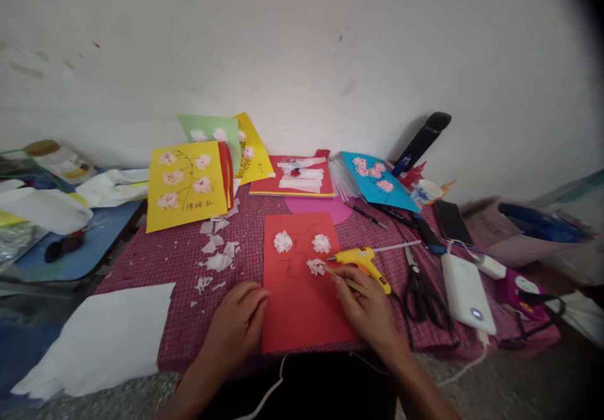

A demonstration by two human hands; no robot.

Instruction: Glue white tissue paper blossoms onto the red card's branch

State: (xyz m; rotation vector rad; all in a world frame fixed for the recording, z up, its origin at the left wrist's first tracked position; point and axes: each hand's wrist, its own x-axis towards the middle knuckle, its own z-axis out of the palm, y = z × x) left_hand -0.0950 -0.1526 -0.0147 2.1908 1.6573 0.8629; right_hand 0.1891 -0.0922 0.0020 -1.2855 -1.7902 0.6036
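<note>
A red sheet (302, 313) lies on the checked cloth, with faint drawn lines and three white paper flowers. One flower (283, 242) is at the upper left, another (321, 243) at the upper right. My right hand (363, 300) holds a thin wooden stick (352, 283), its tip at the third flower (316, 266). At the sheet's left edge rests my left hand (240, 319), fingers curled together; whether anything is in them is hidden. A yellow glue gun (361, 258) lies just beyond my right hand, its nozzle pointing left toward the sheet.
Scissors (419, 294), a white power bank (467, 291) and a phone (453, 222) lie at the right. Torn paper scraps (221, 258) are left of the sheet. Finished flower cards, including a yellow one (184, 187) and a blue one (377, 181), stand at the back.
</note>
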